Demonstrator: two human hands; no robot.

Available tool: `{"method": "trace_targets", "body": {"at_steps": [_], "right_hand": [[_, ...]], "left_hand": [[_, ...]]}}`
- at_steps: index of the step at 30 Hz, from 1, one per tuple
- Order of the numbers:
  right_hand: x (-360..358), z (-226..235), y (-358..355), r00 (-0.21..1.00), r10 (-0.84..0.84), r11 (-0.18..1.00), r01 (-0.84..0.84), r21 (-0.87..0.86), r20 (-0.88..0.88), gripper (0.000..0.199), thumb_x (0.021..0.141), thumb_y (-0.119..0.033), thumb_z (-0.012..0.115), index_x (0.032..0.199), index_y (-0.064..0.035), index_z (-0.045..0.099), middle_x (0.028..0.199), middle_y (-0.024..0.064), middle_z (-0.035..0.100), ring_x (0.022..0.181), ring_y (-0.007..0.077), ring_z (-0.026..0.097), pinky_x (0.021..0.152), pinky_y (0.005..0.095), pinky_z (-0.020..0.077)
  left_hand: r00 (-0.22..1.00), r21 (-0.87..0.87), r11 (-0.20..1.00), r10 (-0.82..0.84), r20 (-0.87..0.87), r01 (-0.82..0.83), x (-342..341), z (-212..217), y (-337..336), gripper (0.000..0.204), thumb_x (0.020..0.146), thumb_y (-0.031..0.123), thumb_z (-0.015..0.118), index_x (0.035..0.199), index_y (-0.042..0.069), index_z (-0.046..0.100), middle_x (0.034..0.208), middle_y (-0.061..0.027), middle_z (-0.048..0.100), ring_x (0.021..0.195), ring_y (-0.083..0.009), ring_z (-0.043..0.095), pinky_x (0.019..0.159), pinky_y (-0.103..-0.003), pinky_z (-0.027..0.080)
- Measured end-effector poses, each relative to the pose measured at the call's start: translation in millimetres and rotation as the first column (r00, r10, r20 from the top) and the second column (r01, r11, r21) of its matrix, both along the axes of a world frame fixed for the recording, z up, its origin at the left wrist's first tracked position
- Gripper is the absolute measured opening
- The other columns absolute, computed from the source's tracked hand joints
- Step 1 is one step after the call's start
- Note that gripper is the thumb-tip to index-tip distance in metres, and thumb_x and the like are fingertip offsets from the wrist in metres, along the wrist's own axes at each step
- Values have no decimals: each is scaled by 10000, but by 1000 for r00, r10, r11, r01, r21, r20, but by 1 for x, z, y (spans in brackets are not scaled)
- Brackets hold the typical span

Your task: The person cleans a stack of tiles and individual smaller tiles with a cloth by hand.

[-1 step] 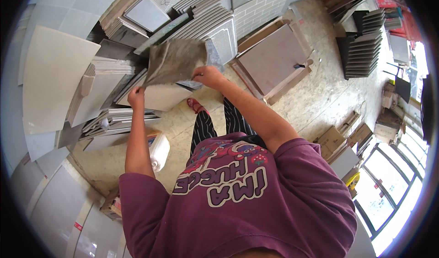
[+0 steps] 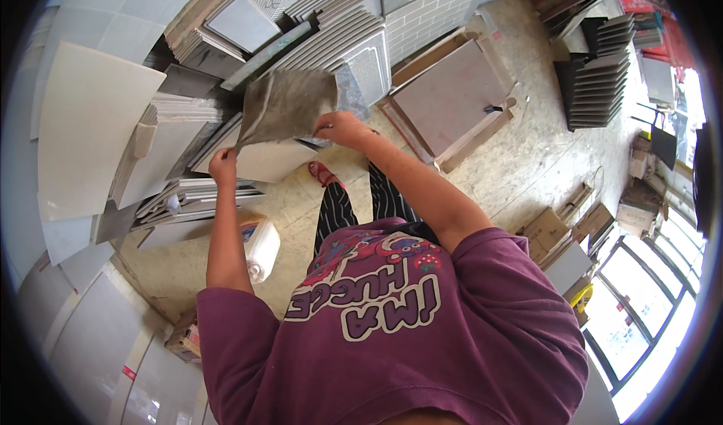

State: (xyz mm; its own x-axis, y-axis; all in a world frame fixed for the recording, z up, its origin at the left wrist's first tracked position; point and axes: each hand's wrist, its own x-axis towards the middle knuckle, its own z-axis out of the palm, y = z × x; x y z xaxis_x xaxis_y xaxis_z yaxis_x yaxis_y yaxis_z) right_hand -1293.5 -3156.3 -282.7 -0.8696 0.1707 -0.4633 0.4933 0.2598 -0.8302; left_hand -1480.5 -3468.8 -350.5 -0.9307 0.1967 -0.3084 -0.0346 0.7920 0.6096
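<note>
Unmoved, grey tile stays pinched between left hand and right hand.

Left hand and right hand grip a grey stone-patterned tile above leaning tile stacks.

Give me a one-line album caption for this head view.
Both hands, left and right, hold a grey tile above stacked tiles.

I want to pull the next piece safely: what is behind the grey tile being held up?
Behind the grey tile, held by the left hand and right hand, lean a speckled tile and a cream tile; their middles are covered.
</note>
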Motion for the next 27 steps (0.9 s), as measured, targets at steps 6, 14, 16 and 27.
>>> {"method": "trace_targets", "body": {"at_steps": [6, 14, 16, 27], "right_hand": [[-15, 27, 8, 1000, 24, 940, -21, -340, 4, 201, 715, -183, 642, 870, -63, 687, 703, 74, 663, 688, 171, 651, 651, 288, 503], [-13, 84, 97, 885, -401, 911, 358, -204, -238, 181, 764, -136, 638, 890, -9, 664, 717, 65, 652, 661, 117, 610, 634, 252, 489], [-4, 96, 121, 823, -490, 871, 471, -136, -287, 182, 768, -130, 641, 899, -5, 660, 723, 65, 651, 676, 115, 607, 643, 246, 482], [11, 56, 154, 534, -785, 566, 825, -13, -313, 190, 759, -152, 679, 908, -34, 668, 756, 70, 656, 674, 108, 590, 656, 251, 474]], "left_hand": [[998, 152, 987, 57, 14, -59, -3, 68, -2, 152, 796, 152, 643, 841, 9, 666, 627, -16, 598, 564, -68, 543, 554, -221, 440], [976, 418, 883, -176, -129, 214, -39, 125, 155, 150, 827, 121, 642, 919, 3, 650, 754, 14, 601, 604, -53, 519, 547, -205, 435], [969, 480, 841, -218, -121, 249, -35, 147, 205, 148, 818, 105, 645, 914, -9, 644, 760, 7, 612, 637, -48, 533, 571, -210, 442], [930, 431, 824, -319, -184, 368, -50, 98, 306, 145, 817, 137, 650, 914, 33, 674, 703, 12, 626, 619, -47, 558, 548, -200, 439]]}}
